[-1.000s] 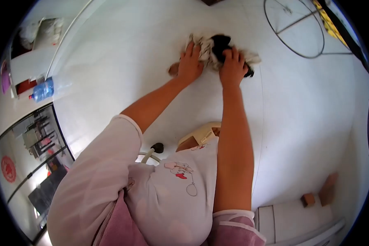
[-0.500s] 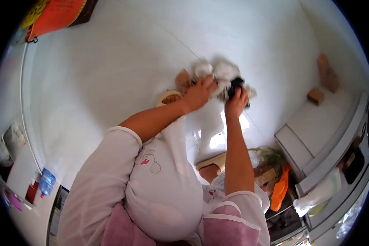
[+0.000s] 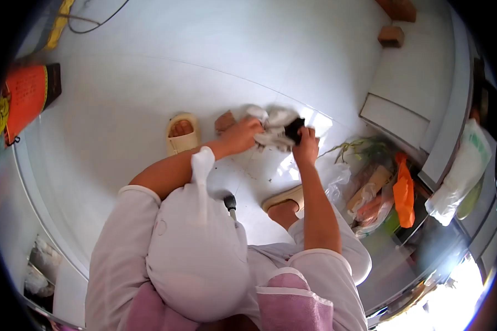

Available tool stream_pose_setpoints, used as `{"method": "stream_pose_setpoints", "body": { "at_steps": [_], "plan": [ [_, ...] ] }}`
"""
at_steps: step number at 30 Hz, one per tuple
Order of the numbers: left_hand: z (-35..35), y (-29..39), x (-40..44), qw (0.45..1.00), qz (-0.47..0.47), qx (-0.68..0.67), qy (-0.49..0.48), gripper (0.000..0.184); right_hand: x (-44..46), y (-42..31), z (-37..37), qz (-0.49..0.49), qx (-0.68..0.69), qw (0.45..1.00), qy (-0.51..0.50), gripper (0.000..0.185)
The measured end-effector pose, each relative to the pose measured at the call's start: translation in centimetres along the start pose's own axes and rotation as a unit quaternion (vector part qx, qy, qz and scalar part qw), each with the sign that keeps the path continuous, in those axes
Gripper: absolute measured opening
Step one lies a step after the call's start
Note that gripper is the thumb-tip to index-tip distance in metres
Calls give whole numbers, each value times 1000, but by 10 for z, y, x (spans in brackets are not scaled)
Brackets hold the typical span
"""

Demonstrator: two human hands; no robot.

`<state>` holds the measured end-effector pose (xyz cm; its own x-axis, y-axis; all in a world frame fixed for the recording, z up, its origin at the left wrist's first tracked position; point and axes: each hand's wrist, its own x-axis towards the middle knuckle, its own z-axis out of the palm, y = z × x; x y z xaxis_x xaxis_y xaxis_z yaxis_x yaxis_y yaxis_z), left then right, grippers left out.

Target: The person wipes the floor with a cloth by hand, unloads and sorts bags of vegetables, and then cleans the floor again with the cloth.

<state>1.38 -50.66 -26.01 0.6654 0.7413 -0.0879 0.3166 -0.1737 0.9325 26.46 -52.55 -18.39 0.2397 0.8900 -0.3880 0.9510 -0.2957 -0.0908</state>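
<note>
A bunched cloth bundle [image 3: 276, 124], whitish and blurred with a black part [image 3: 294, 130] at its right, is held just above or on the pale tiled floor; the exact contact cannot be told. My left hand [image 3: 242, 135] grips its left side, fingers curled into the whitish fabric. At the right end, my right hand [image 3: 307, 145] has its fingers closed on the black part. A reddish-brown piece [image 3: 225, 122] shows right beside my left hand; whether it is joined to the bundle is unclear.
Cream slippers [image 3: 181, 144] are on my feet. At right, plastic bags and an orange bag [image 3: 404, 190] lie near green leaves [image 3: 364, 148]. A white ledge [image 3: 395, 118] and a brown block [image 3: 391, 36] stand beyond. A red-orange bag [image 3: 25, 99] is at far left.
The view has swung round to the right. Both hands and the bundle have come closer to my body and feet, and my hands still hold the cloth.
</note>
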Motion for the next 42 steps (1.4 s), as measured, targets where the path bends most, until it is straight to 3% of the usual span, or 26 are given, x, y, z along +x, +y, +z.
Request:
{"method": "stream_pose_setpoints", "body": {
  "at_steps": [2, 4, 6, 8, 9, 12, 15, 16, 17, 20, 22, 23, 25, 26, 28, 31, 33, 34, 36, 39, 42],
  "plan": [
    [-31, 12, 23, 995, -40, -37, 86, 43, 45, -10, -25, -59, 14, 996, 70, 46],
    [-54, 19, 57, 992, -34, 24, 117, 45, 94, -16, -51, -112, 7, 983, 145, 33],
    [-73, 31, 104, 994, -5, 36, 103, 45, 137, -10, -76, -134, 15, 974, 180, 41],
    [-84, 55, 148, 996, -41, 76, 29, 49, 178, 12, -91, -128, -58, 976, 169, 54],
    [-79, 51, 167, 983, -18, 183, -11, 54, 193, 31, -95, -143, -62, 976, 151, 56],
    [-61, 71, 222, 929, -132, 291, -187, 69, 220, 103, -72, -184, -68, 976, 93, 48],
    [-4, 78, 229, 896, -128, 368, -211, 73, 181, 146, -33, -77, -8, 995, 71, 44],
    [19, 66, 225, 883, -104, 404, -214, 75, 176, 168, 10, -86, -63, 987, 121, 42],
    [40, 64, 209, 888, -102, 385, -228, 75, 141, 169, 3, -37, -50, 995, 75, 40],
    [95, 62, 129, 906, -48, 297, -296, 78, 44, 188, 27, -31, -75, 997, 11, 37],
    [119, 80, 73, 839, 9, 410, -358, 79, -16, 195, 40, -41, -43, 995, -85, 39],
    [124, 99, 55, 834, -15, 375, -404, 79, -45, 193, 34, -45, -12, 988, -145, 38],
    [131, 122, 32, 804, -26, 350, -481, 79, -79, 211, 31, -133, 68, 936, -317, 61],
    [134, 124, 21, 780, -16, 357, -514, 78, -94, 216, 24, -133, 143, 911, -363, 70],
    [135, 118, 12, 804, 3, 306, -511, 73, -107, 225, -19, -164, 228, 921, -272, 63],
    [123, 105, 25, 821, 25, 275, -500, 66, -112, 262, -96, -41, 213, 972, 89, 50],
    [104, 105, 38, 831, 34, 290, -473, 61, -105, 315, -134, 20, -65, 935, 348, 48],
    [93, 108, 44, 837, 40, 306, -452, 58, -118, 322, -187, 88, -117, 921, 361, 54],
    [72, 115, 50, 844, 34, 332, -419, 53, -121, 375, -222, 180, -276, 868, 371, 58],
    [58, 128, 62, 867, 12, 344, -360, 46, -129, 427, -258, 226, -252, 878, 340, 81],
    [64, 144, 73, 907, -43, 294, -299, 42, -119, 456, -275, 297, -166, 880, 332, 77]
  ]
}}
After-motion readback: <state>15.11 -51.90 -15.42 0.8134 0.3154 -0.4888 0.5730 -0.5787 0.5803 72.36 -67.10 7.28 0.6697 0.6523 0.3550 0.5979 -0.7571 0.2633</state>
